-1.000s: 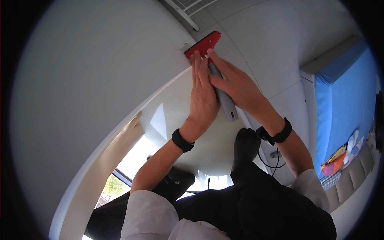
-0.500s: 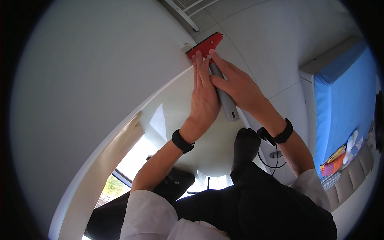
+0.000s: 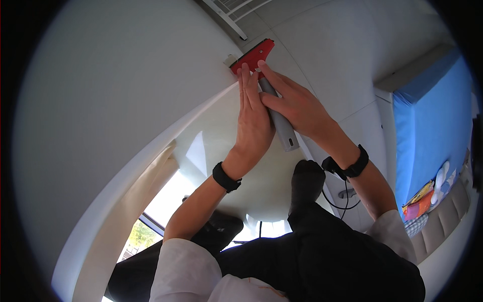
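Observation:
A scraper with a red head (image 3: pixel 255 55) and a grey handle (image 3: pixel 283 132) lies slanted between my hands. Its dark blade edge meets the pale wall surface at upper left, where a small whitish piece (image 3: pixel 230 60) sits by the head's corner. My right hand (image 3: pixel 297 106) grips the handle, thumb across it and forefinger stretched up to the head. The fingers of my left hand (image 3: pixel 251 113) lie nearly straight along the handle's left side, tips on the red head. Its thumb is hidden. The handle's lower end sticks out below my palms.
The large pale wall (image 3: pixel 110 90) fills the left, above a pale ledge (image 3: pixel 221 136) and a beige curtain (image 3: pixel 128 201) by a window. My dark-socked foot (image 3: pixel 307 176) rests near a black cable (image 3: pixel 346 201). A bed with blue bedding (image 3: pixel 427 126) stands right; a white rack (image 3: pixel 226 17) is at the top.
The scraper and both hands have shifted slightly left and up in the picture, while the view itself moved a little too. My hold looks the same.

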`<state>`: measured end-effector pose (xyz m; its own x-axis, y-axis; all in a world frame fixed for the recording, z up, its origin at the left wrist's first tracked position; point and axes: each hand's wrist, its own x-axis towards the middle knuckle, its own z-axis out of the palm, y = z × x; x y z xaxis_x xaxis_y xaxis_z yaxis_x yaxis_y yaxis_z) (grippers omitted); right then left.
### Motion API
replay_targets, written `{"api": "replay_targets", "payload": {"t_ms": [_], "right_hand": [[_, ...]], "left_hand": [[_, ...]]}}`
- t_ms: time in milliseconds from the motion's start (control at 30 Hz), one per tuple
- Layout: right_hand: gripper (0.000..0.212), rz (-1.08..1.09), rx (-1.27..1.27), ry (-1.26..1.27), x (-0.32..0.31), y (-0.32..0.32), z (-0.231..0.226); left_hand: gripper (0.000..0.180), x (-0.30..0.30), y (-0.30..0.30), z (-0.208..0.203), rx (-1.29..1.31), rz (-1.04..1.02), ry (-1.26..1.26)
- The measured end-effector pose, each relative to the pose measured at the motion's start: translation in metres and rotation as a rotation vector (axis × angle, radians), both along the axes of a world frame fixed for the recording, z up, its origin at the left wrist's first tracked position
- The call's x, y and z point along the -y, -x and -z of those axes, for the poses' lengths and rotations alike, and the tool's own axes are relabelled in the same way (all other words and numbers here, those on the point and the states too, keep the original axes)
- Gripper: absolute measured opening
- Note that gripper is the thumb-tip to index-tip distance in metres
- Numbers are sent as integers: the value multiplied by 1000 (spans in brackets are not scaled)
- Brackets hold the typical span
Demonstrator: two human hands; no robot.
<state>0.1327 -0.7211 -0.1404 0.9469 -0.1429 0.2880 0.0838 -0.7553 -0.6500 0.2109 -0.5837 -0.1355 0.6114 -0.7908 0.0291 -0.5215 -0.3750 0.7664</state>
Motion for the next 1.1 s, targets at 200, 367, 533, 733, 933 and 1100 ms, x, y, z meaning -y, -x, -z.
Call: {"api": "replay_targets", "payload": {"t_ms": [200,367,533,733,933,1100], "right_hand": [[20,33,-25,16,0,-1,3],[22,4,-63,-7,-2,6,3],[20,-1,-56,-20,-4,10,3],[18,2,-111,-35,-7,15,1],[13,19,-68,15,-9,19,1],[13,13,-63,15,-10,24,0]], "left_hand": [[84,2,-4,4,58,22,-2],[80,-2,1,-3,21,40,-20],[90,-7,5,4,52,54,-67],[92,-7,9,2,27,52,-65],[75,-7,15,2,-8,46,-7],[74,-11,22,4,13,37,-10]]}}
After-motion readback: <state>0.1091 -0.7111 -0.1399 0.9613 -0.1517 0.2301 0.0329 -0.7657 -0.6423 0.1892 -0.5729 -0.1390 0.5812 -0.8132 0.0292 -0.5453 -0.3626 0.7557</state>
